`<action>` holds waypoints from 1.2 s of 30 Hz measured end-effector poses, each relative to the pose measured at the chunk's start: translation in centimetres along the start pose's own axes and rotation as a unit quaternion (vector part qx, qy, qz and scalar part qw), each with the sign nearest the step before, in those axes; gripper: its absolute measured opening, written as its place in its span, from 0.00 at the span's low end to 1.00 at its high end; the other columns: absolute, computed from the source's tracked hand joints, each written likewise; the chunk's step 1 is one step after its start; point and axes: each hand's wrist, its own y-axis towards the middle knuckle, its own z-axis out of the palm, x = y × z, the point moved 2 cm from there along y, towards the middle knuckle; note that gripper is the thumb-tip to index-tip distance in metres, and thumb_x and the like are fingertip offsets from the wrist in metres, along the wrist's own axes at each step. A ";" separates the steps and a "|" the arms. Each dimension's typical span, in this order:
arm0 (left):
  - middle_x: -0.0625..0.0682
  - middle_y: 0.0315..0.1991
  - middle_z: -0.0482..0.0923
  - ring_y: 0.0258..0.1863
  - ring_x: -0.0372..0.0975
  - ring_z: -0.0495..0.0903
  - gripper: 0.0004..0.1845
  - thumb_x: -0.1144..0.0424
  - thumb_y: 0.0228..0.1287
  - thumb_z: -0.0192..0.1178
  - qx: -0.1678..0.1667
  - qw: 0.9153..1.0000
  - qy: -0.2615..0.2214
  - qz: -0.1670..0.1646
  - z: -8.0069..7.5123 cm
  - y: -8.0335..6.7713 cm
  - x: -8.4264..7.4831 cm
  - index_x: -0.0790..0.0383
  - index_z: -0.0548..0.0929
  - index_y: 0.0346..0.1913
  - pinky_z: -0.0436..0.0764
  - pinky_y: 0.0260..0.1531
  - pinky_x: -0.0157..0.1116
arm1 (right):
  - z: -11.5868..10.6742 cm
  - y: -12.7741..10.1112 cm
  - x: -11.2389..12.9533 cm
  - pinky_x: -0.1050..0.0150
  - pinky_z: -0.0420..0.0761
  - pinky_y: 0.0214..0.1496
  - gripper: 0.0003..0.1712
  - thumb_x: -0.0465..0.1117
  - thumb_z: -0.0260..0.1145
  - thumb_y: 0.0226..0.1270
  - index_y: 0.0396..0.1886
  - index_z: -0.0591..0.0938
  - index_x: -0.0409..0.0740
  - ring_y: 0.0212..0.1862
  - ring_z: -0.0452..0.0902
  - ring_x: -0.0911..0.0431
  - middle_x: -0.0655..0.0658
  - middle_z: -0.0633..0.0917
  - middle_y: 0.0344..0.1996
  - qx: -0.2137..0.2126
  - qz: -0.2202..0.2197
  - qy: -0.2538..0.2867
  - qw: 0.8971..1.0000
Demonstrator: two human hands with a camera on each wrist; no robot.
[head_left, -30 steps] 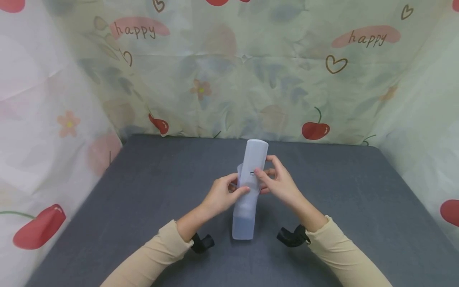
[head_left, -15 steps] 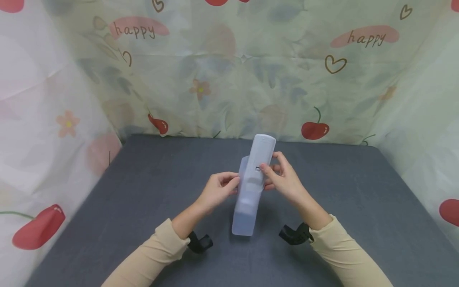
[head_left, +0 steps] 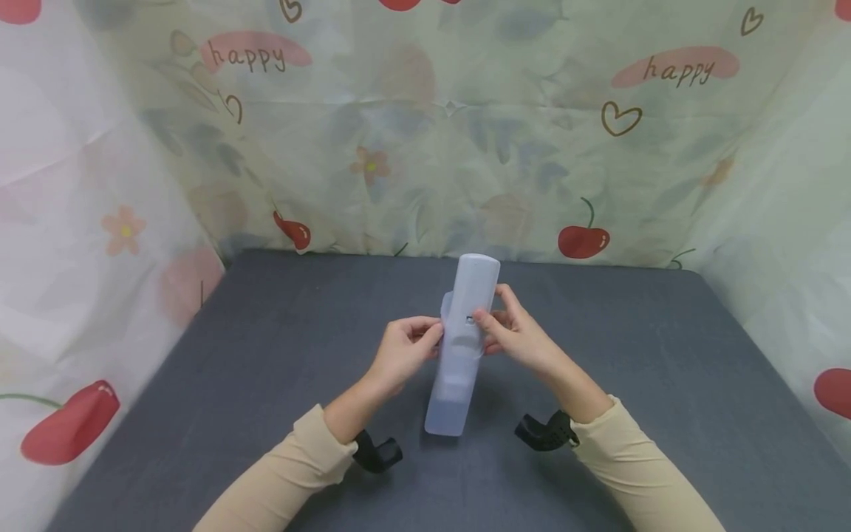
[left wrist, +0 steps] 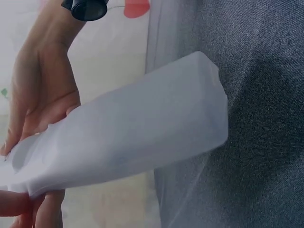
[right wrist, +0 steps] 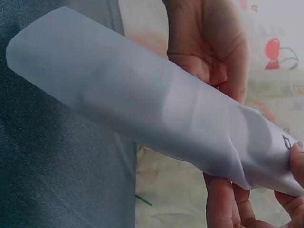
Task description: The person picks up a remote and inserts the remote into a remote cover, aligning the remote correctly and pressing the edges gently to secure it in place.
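Note:
A long, slim frosted plastic case (head_left: 459,369) is held tilted above the table, its whiter upper end (head_left: 477,281) pointing away and its see-through lower end nearest me. A pale inner shape shows through its wall in the right wrist view. My left hand (head_left: 404,353) pinches a thin translucent edge (head_left: 447,301) at the case's left side between thumb and fingers. My right hand (head_left: 525,336) grips the upper part, thumb on the face beside a small dark mark (head_left: 470,320), fingers behind. In the left wrist view the case's blunt end (left wrist: 213,104) faces the table.
A dark grey cloth-covered table (head_left: 299,310) lies beneath the hands. Printed curtains (head_left: 439,185) with cherries and hearts stand behind it and at both sides. Black wrist cameras (head_left: 377,452) hang under both forearms.
My left thumb has come off the case's front to its left edge. The case swung up to the right, then back left and slightly down, both hands staying on it.

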 end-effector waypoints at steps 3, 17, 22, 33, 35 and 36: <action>0.66 0.40 0.83 0.33 0.34 0.81 0.13 0.68 0.66 0.54 -0.010 1.000 0.006 -0.004 0.1 0.0 0.0 0.73 0.81 0.47 0.84 0.35 0.35 | 0.2 0.0 -0.2 0.59 0.82 0.40 0.29 0.52 0.52 0.71 0.64 0.53 0.48 0.41 0.80 0.51 0.27 0.75 0.54 0.007 0.001 0.003 1.000; 0.64 0.46 0.81 0.44 0.45 0.82 0.17 0.63 0.68 0.48 0.055 0.997 0.028 -0.034 0.4 -0.3 0.0 0.72 0.79 0.49 0.82 0.44 0.42 | 1.1 -0.1 -1.6 0.60 0.82 0.34 0.29 0.53 0.57 0.68 0.61 0.62 0.45 0.32 0.80 0.55 0.30 0.80 0.43 -0.040 -0.014 -0.016 0.999; 0.60 0.43 0.82 0.36 0.40 0.82 0.17 0.56 0.64 0.58 0.087 0.991 0.097 0.005 0.7 -0.2 -0.1 0.68 0.78 0.47 0.80 0.35 0.33 | 1.2 -0.1 -1.7 0.59 0.82 0.32 0.27 0.53 0.56 0.68 0.58 0.63 0.42 0.27 0.77 0.59 0.33 0.81 0.37 -0.070 -0.033 -0.018 0.997; 0.64 0.39 0.83 0.28 0.37 0.79 0.13 0.65 0.61 0.61 0.031 0.996 0.078 0.039 0.3 0.2 0.1 0.70 0.76 0.45 0.74 0.27 0.29 | 0.4 -1.0 -2.1 0.56 0.82 0.47 0.23 0.46 0.60 0.67 0.55 0.71 0.34 0.37 0.82 0.55 0.32 0.82 0.45 -0.055 0.046 0.017 0.997; 0.64 0.40 0.83 0.28 0.38 0.79 0.14 0.65 0.61 0.61 0.025 0.996 0.073 0.046 0.2 0.3 0.1 0.70 0.77 0.46 0.74 0.26 0.29 | 0.4 -1.1 -2.3 0.55 0.82 0.46 0.22 0.45 0.61 0.66 0.51 0.75 0.32 0.36 0.82 0.55 0.33 0.83 0.43 -0.047 0.046 0.014 0.998; 0.64 0.40 0.83 0.29 0.38 0.79 0.14 0.65 0.61 0.61 0.024 0.996 0.071 0.048 0.2 0.3 0.0 0.70 0.77 0.47 0.74 0.26 0.29 | 0.5 -1.2 -2.4 0.54 0.82 0.46 0.21 0.45 0.62 0.66 0.49 0.77 0.32 0.36 0.82 0.55 0.34 0.83 0.41 -0.045 0.045 0.011 0.998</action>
